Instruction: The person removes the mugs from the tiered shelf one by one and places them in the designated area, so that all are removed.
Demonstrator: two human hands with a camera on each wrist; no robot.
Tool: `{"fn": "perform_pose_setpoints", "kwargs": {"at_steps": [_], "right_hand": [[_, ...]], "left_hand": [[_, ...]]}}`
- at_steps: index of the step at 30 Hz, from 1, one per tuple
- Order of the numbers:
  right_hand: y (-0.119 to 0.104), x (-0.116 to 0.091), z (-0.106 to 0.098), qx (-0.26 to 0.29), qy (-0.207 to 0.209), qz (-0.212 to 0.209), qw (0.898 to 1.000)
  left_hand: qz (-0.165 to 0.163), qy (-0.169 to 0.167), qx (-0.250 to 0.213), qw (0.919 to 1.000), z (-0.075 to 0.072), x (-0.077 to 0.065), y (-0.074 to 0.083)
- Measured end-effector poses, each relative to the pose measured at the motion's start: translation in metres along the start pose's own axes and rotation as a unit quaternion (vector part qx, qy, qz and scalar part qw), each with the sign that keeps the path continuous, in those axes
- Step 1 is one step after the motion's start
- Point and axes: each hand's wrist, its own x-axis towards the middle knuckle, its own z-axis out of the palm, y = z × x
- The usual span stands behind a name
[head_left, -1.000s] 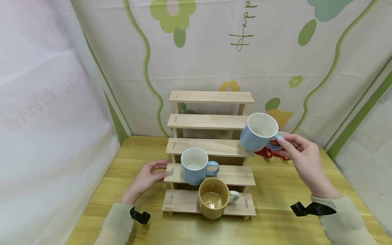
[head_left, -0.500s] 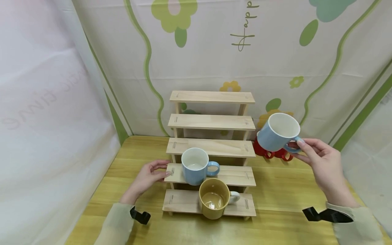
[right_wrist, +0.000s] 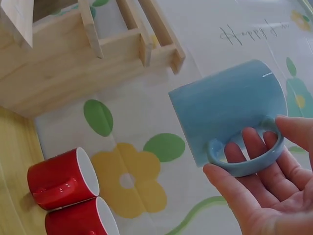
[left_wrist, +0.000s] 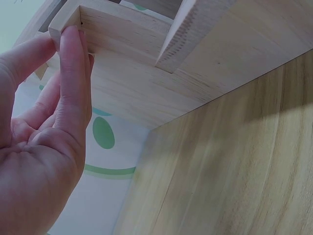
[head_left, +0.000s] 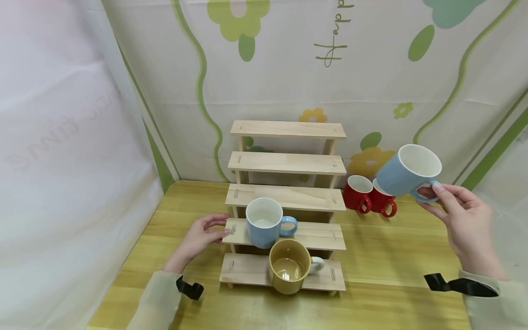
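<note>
My right hand (head_left: 468, 224) holds a light blue mug (head_left: 406, 172) by its handle, up in the air to the right of the stepped wooden rack (head_left: 284, 197). In the right wrist view, fingers pass through the handle of the blue mug (right_wrist: 230, 107). My left hand (head_left: 202, 236) pinches the left end of the rack's second step from the bottom; the left wrist view shows thumb and fingertips on the board's end (left_wrist: 66, 22). A second light blue mug (head_left: 264, 229) stands on that step. On the lowest step sits a mustard mug (head_left: 288, 275) with a white handle.
Two red mugs (head_left: 356, 195) stand side by side on the wooden table (head_left: 371, 256), right of the rack near the back. Behind everything hangs a white printed cloth (head_left: 280, 73); another white cloth (head_left: 70, 151) closes off the left side.
My right hand has carried the blue mug rightward, away from the rack, and it is tilted more. Both red mugs now show. The left hand keeps its place.
</note>
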Motion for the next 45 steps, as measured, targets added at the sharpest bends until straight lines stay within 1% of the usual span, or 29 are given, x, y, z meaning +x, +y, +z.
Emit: {"fn": "perform_pose_setpoints", "kwargs": {"at_steps": [7, 14, 17, 22, 26, 31, 38, 45], "right_hand": [[-0.008, 0.015, -0.013, -0.019, 0.051, 0.005, 0.999], [-0.018, 0.036, -0.028, -0.049, 0.096, 0.036, 0.994], [-0.019, 0.045, -0.034, -0.058, 0.111, 0.04, 0.991], [-0.019, 0.058, -0.043, -0.049, 0.132, 0.05, 0.989], [-0.015, 0.067, -0.051, -0.042, 0.146, 0.062, 0.986], [-0.005, 0.072, -0.062, -0.044, 0.159, 0.079, 0.983], [0.013, 0.073, -0.075, -0.047, 0.177, 0.11, 0.977], [0.029, 0.072, -0.086, -0.02, 0.179, 0.133, 0.975]], "left_hand": [[-0.001, 0.0, 0.005, 1.0, 0.001, 0.002, 0.002], [-0.001, 0.0, 0.002, 1.0, 0.0, 0.001, 0.002], [-0.003, 0.0, 0.004, 1.0, 0.0, 0.001, 0.002], [-0.007, 0.0, 0.003, 1.0, 0.0, 0.001, 0.003], [-0.008, -0.001, 0.001, 1.0, 0.0, 0.001, 0.003], [-0.006, -0.003, 0.003, 1.0, 0.0, 0.001, 0.003], [-0.001, -0.003, 0.009, 1.0, -0.001, 0.001, 0.003], [0.0, -0.001, 0.009, 1.0, -0.001, 0.002, 0.0]]}}
